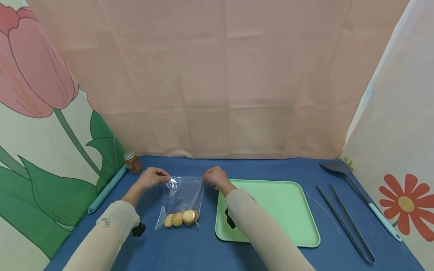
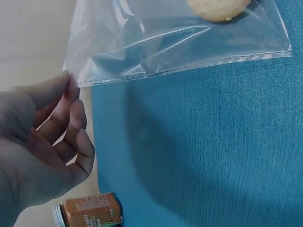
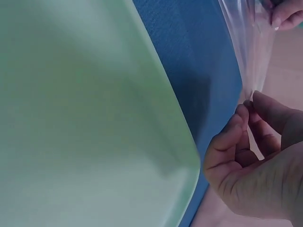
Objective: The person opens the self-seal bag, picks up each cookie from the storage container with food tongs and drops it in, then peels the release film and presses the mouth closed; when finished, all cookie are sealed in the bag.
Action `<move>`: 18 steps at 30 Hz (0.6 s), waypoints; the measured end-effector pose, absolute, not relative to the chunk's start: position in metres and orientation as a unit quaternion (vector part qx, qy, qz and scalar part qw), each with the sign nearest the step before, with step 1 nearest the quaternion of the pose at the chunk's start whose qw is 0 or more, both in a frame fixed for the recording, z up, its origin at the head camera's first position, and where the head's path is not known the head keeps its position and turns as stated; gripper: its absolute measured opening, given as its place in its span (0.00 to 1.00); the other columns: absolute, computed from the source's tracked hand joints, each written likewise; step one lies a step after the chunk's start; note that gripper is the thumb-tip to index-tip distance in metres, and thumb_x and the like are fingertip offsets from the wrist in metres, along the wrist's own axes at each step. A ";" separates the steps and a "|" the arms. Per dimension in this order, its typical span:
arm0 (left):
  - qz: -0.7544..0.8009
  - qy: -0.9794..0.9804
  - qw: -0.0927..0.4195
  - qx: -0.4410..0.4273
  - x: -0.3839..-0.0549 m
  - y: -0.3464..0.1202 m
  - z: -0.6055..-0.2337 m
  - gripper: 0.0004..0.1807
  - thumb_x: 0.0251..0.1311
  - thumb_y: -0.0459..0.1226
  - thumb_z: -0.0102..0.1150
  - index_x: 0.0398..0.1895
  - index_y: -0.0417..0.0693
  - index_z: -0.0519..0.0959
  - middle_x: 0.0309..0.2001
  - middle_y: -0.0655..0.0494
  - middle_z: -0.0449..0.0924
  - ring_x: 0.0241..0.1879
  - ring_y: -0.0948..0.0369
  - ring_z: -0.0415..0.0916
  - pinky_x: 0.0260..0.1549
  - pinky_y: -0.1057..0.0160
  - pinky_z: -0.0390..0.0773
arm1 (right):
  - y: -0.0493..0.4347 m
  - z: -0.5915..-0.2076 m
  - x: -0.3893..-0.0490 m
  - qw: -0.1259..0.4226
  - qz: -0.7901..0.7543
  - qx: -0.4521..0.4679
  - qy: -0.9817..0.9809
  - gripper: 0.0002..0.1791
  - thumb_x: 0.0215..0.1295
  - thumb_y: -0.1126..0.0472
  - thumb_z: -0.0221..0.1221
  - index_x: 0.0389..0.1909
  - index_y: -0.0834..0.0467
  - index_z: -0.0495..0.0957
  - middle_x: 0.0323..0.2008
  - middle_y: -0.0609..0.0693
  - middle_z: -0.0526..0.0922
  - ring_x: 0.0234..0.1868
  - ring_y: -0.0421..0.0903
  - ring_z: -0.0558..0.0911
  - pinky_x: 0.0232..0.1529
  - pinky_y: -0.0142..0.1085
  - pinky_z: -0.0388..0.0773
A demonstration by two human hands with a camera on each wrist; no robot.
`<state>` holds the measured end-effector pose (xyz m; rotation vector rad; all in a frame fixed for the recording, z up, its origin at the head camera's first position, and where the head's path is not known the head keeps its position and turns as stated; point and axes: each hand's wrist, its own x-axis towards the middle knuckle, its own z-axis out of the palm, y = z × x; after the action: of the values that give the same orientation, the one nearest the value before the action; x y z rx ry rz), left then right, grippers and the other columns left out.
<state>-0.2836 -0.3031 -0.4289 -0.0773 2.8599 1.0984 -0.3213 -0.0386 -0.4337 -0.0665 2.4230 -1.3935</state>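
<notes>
A clear plastic bag (image 1: 183,195) with several round cookies (image 1: 178,219) in its lower end is stretched between the two hands. My left hand (image 1: 151,178) pinches its upper left corner between thumb and fingertips, also plain in the left wrist view, where one pale cookie (image 2: 218,8) shows through the film. At the upper right corner my right hand (image 1: 217,178) pinches the film; in the right wrist view the plastic gathers into folds at the thumb and fingertip. The cookies lie low in the bag, toward the near side of the blue-covered table (image 1: 190,252).
A light green tray (image 1: 278,210) lies under and beside the right forearm. Farther right are metal tongs (image 1: 349,226) and a dark spatula (image 1: 359,192) with a pale handle. At the back left stand a spice jar (image 1: 133,163) and a teal roll (image 1: 107,190) along the edge.
</notes>
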 end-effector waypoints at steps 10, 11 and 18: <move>0.341 0.938 0.030 -0.061 -0.291 -0.294 -0.435 0.11 0.69 0.38 0.61 0.45 0.40 0.86 0.42 0.46 0.85 0.40 0.55 0.77 0.39 0.59 0.77 | -0.041 -0.439 -0.327 0.177 -0.505 0.011 0.844 0.13 0.62 0.63 0.68 0.19 0.57 0.79 0.16 0.47 0.73 0.16 0.43 0.67 0.19 0.35 0.71; 0.339 0.938 0.029 -0.063 -0.291 -0.293 -0.436 0.11 0.69 0.38 0.61 0.44 0.40 0.86 0.42 0.47 0.84 0.39 0.55 0.77 0.38 0.59 0.77 | -0.041 -0.440 -0.327 0.177 -0.505 0.014 0.845 0.11 0.62 0.63 0.68 0.21 0.58 0.80 0.16 0.47 0.74 0.17 0.43 0.68 0.19 0.35 0.71; 0.330 0.940 0.026 -0.079 -0.292 -0.294 -0.441 0.09 0.69 0.36 0.61 0.44 0.41 0.86 0.42 0.46 0.84 0.40 0.55 0.78 0.40 0.58 0.79 | -0.043 -0.441 -0.325 0.188 -0.493 0.009 0.849 0.08 0.65 0.59 0.67 0.30 0.59 0.84 0.19 0.50 0.76 0.17 0.43 0.68 0.17 0.36 0.69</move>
<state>-0.2917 -0.2940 -0.4411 -0.2446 2.9057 1.0197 -0.3246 -0.0426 -0.4414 0.0261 2.3896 -1.3879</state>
